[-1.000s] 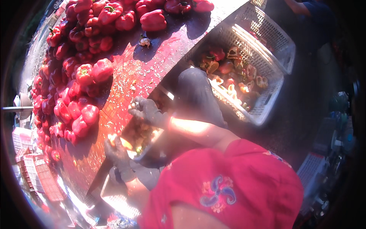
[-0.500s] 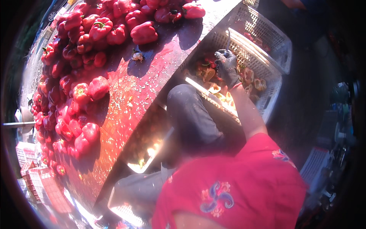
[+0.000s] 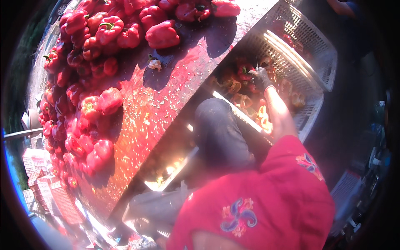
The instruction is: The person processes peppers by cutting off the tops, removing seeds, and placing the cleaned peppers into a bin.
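Observation:
Reaching down into a white plastic crate [image 3: 310, 118], my right hand [image 3: 261, 78] wears a greyish glove. Its fingers are closed on a thin metal tool [image 3: 257, 66], of which only a narrow end shows; its exact kind is unclear. Just left of the fingertips lies a dark red pepper with a green stem [image 3: 245, 71], and I cannot tell whether the hand touches it. Cut pepper pieces [image 3: 264, 118] lie around and below the hand inside the crate. My left hand is outside the view.
A large heap of red peppers [image 3: 89, 106] covers the left of a wet, seed-strewn table [image 3: 166, 104]. One pale pepper core [image 3: 154, 63] lies there. Another white crate [image 3: 327, 54] stands beyond. A lower container [image 3: 166, 181] sits beside my knee [image 3: 216, 121]. Stacked crates [image 3: 62, 198] stand far left.
My right hand has moved lower within the crate, and the tool no longer points up as plainly. The whole view has shifted slightly, so the table and crates appear further right.

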Demonstrator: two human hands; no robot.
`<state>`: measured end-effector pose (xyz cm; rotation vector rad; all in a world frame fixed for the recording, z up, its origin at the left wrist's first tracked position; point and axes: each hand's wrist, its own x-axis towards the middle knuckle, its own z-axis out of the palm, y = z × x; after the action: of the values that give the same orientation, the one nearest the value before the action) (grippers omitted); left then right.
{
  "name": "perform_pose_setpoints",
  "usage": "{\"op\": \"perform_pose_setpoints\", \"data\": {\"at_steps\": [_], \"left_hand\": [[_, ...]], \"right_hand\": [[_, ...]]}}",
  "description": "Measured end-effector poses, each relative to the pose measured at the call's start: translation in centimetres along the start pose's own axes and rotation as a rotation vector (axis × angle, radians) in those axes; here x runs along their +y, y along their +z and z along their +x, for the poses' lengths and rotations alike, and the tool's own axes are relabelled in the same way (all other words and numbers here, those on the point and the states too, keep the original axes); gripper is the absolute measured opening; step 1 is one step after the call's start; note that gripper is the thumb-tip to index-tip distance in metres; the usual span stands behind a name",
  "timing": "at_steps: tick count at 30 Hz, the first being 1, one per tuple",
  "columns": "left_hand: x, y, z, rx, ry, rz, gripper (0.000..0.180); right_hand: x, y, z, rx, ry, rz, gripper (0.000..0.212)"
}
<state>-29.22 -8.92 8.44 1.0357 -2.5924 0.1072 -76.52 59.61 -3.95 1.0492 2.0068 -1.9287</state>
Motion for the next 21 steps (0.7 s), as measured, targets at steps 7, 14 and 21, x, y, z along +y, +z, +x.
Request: {"op": "perform_pose_setpoints", "data": {"at_steps": [7,14,21], "left_hand": [[21.0,-5.5,8.6,0.060,-0.050,-0.171,0.031],[36.5,-6.8,11.5,-0.024,0.732,-0.726,0.057],[41.4,-8.7,9.5,-0.321,0.769,-1.083,0.095]], "right_hand": [[1.2,-2.0,-5.5,-0.374,-0.075,0.593,0.030],[-11.8,2.8,-17.5,-0.544,-1.385,-0.462,0.031],[-13.6,15.7,-25.1,-1.233,-0.896,-0.353,0.034]]}}
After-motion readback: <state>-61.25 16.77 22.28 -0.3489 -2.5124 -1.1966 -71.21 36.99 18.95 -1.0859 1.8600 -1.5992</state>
